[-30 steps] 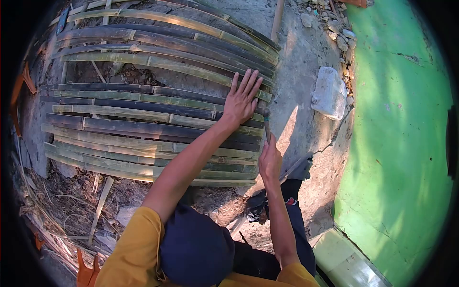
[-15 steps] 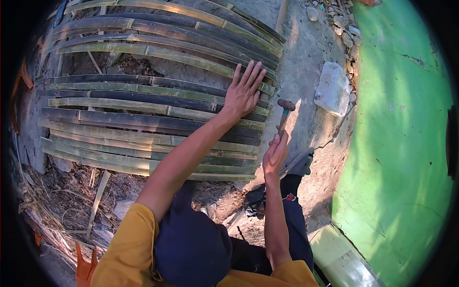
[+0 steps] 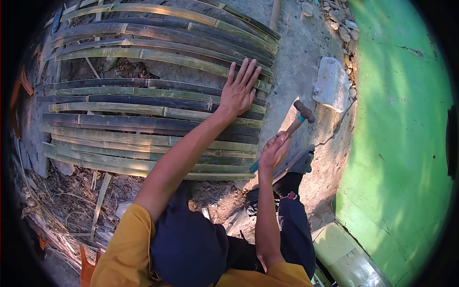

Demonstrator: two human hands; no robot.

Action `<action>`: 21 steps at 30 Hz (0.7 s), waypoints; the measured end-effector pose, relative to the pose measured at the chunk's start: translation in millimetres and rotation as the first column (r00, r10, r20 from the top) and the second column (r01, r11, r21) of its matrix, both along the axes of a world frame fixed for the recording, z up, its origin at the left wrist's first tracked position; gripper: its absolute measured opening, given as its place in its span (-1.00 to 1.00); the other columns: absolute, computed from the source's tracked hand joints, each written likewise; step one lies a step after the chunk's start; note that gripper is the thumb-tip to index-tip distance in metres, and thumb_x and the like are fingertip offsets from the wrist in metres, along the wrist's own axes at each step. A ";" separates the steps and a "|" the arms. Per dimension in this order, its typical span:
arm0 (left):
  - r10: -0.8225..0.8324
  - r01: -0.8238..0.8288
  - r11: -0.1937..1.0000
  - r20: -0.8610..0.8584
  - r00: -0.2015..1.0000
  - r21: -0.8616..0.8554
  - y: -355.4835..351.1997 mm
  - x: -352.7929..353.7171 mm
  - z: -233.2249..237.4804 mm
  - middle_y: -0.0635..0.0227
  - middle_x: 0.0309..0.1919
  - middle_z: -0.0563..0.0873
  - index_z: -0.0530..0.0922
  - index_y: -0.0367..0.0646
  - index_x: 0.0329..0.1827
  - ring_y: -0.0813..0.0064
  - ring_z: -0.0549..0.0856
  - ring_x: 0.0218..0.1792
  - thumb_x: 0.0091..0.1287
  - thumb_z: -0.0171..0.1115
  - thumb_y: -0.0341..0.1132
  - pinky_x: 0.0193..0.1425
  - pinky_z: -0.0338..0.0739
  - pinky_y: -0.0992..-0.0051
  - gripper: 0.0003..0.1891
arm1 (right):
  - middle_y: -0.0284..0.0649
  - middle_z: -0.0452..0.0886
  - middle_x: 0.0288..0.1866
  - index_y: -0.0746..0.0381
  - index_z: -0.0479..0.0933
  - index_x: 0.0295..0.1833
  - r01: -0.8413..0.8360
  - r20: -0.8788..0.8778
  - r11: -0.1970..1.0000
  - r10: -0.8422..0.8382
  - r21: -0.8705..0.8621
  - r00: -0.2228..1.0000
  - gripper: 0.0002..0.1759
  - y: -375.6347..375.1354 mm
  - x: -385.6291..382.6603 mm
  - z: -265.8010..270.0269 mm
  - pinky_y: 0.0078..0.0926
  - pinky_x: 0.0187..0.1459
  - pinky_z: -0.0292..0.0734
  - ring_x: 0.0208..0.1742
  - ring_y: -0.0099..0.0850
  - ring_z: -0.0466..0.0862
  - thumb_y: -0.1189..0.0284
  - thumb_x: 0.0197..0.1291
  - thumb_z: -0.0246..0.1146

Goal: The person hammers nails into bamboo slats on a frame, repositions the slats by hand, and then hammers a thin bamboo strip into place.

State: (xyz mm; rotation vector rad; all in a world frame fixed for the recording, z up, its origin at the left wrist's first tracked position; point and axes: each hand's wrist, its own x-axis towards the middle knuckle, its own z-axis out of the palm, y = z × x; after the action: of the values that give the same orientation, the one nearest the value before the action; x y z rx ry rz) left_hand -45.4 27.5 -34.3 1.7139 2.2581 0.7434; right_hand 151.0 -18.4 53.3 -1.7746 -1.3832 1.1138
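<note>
Long split bamboo slats, some green and some dark, lie side by side as a panel on the ground. Pressed flat near their right ends is my left hand, its fingers spread over the slats. My right hand is wrapped round the handle of a hammer just off the panel's right edge. The hammer's dark head points up and to the right, apart from the slats, and its teal handle end shows below the hand.
A white block lies on the concrete to the right, with loose stones behind it. Beyond runs a green surface. Dry debris and a thin bamboo strip are at the lower left.
The hammer has swung over to the right and now tilts, with its head farther from the slats. My right hand has turned and risen slightly. My left hand stays on the bamboo.
</note>
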 end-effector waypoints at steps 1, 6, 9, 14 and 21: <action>0.004 -0.004 1.000 -0.003 1.000 0.009 0.2 -1.7 -0.6 0.23 0.78 0.02 0.06 -0.04 0.78 0.18 -0.08 0.78 0.45 0.12 -0.10 0.81 -0.35 -0.08 -0.16 | -0.15 0.54 -0.43 0.31 0.45 -0.01 0.002 -0.003 1.000 -0.002 -0.001 1.000 -0.63 -4.7 5.3 -19.8 -0.31 -0.48 0.37 -0.51 -0.47 0.54 0.20 0.71 -0.03; -0.005 0.005 1.000 0.012 1.000 0.007 1.4 0.8 1.2 0.22 0.78 0.03 0.07 -0.05 0.78 0.15 -0.07 0.78 0.44 0.14 -0.13 0.80 -0.34 -0.11 -0.16 | -0.02 0.58 -0.47 0.35 0.45 0.01 -0.314 0.480 0.944 0.323 -0.101 0.815 -0.65 6.0 7.4 -12.2 -0.14 -0.42 0.43 -0.46 -0.16 0.67 0.26 0.69 -0.04; -0.003 0.003 0.999 0.014 1.000 0.034 1.0 1.3 -1.0 0.22 0.78 0.03 0.08 -0.05 0.78 0.15 -0.07 0.78 0.44 0.13 -0.13 0.80 -0.34 -0.11 -0.16 | 0.00 0.56 -0.53 0.34 0.46 0.01 -0.122 0.249 0.989 0.139 -0.084 0.958 -0.65 -0.7 -5.3 6.7 -0.05 -0.40 0.46 -0.48 0.01 0.68 0.26 0.69 -0.03; -0.008 0.009 1.000 -0.033 0.999 0.020 1.6 8.3 4.2 0.22 0.78 0.04 0.09 -0.06 0.77 0.17 -0.06 0.78 0.43 0.12 -0.11 0.80 -0.33 -0.10 -0.16 | -0.01 0.56 -0.54 0.35 0.44 0.01 -0.331 0.509 0.942 0.314 -0.060 0.801 -0.63 6.5 12.2 -18.9 -0.08 -0.45 0.42 -0.52 -0.10 0.65 0.20 0.67 0.02; 0.008 -0.008 1.000 -0.045 0.999 0.017 -2.0 7.0 1.4 0.22 0.78 0.04 0.07 -0.04 0.78 0.15 -0.05 0.78 0.43 0.11 -0.14 0.80 -0.33 -0.09 -0.16 | -0.15 0.46 -0.59 0.35 0.45 -0.07 -0.320 0.476 0.946 0.305 -0.053 0.825 -0.61 0.2 10.1 -14.9 -0.19 -0.47 0.39 -0.58 -0.31 0.55 0.21 0.69 0.00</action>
State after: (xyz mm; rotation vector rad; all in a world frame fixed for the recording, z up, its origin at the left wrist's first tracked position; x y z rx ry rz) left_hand -38.4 25.5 -32.9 1.7473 2.2959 0.7354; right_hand 161.0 -18.1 38.3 -1.9293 -2.0390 0.8239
